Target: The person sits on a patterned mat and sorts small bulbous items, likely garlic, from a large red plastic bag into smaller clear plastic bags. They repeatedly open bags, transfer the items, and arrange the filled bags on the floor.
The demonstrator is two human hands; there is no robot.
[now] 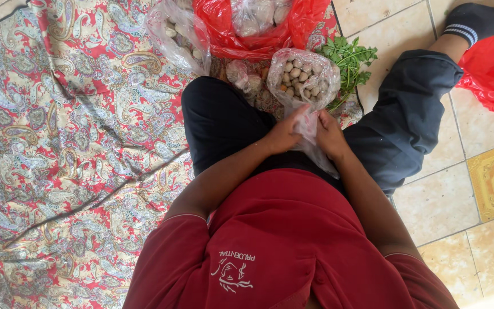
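Clear plastic bag (303, 77) of small round pale things, garlic bulbs or small potatoes as far as I can tell, is lying on the patterned cloth (70, 143) between the person's legs, just in front of both hands. The left hand (284, 134) and the right hand (330, 136) are meeting close together at the bag's gathered neck, and both are pinching the loose plastic there; the fingers are closing on the film, not on the contents.

Doing this step well seems to call for keeping the 2 hands close at the neck, holding the film taut and twisting or working it evenly, so the thin plastic is not tearing and the round pieces are not spilling. The bag's body should be staying rested on the cloth, bearing its own weight.

It is looking thin, see-through and crinkled, bulging with beige and light brown pieces. A bunch of green leafy herbs (349, 60) is lying just beside it on the right, and a red plastic bag (258, 28) holding more clear bags is sitting beyond it.
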